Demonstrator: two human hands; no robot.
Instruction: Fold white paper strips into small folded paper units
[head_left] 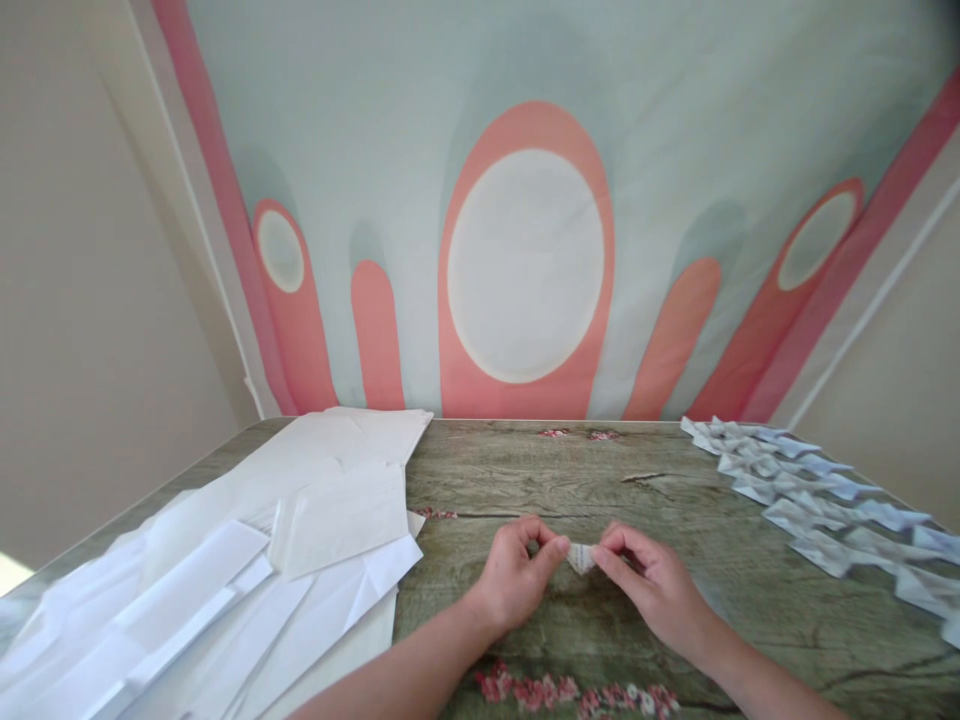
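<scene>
A small piece of folded paper (580,558), pale with faint print on it, is held up between my two hands over the middle of the table. My left hand (520,568) pinches its left end between thumb and fingertips. On the other side, my right hand (651,580) grips the right end in the same kind of pinch. Only the paper's pointed middle part shows; its ends are covered by my fingers.
Loose sheets and folded strips of white paper (337,520) pile up on the table's left side. Rows of small folded paper pieces (817,500) line the right side. The wood-patterned tabletop (517,470) meets a wall hanging (525,260) with pink shapes at the back.
</scene>
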